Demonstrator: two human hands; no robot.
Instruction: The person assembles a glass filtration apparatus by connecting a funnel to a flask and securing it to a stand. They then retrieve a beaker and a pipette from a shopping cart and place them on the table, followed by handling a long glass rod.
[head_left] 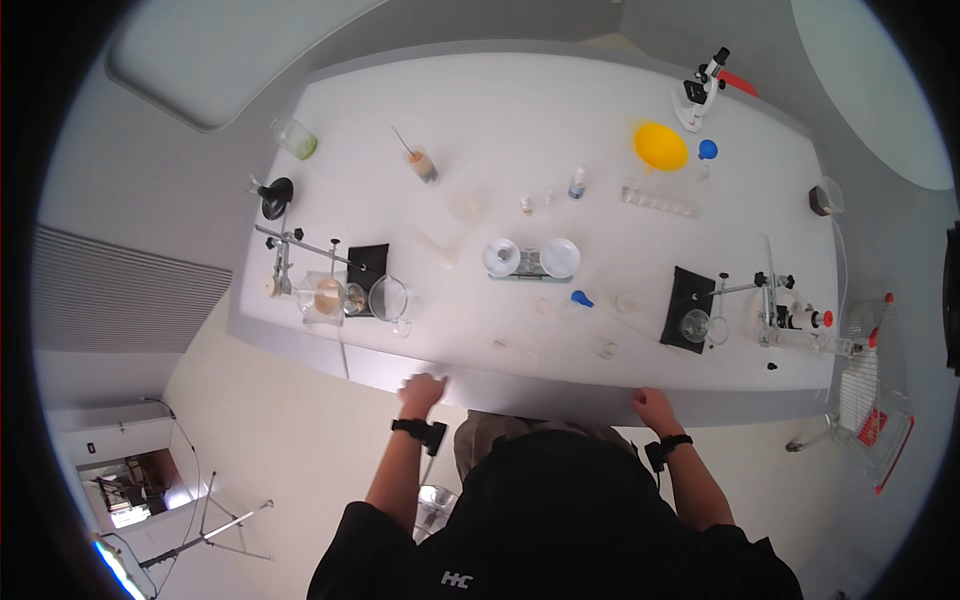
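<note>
My left hand (423,391) rests at the table's front edge with its fingers curled in, and nothing shows in it. Farther right along the same edge lies my right hand (654,408), also closed, with no object visible in it. Both wrists wear black bands with small devices. Beyond the left hand are a glass beaker (388,298) and a metal stand (283,262) with a rod. A small glass tube (514,349) lies on the table between the hands. Near the middle sits a balance scale (531,262) with two white pans. Past it, a blue-bulbed dropper (583,298) lies flat.
At the right stands a second clamp stand (768,300) beside a black mat (690,310). Farther back are a yellow funnel (660,147), a test-tube rack (660,198), and a white microscope (699,92). A glass jar (296,139) lies at the far left. A wire cart (868,400) adjoins the right edge.
</note>
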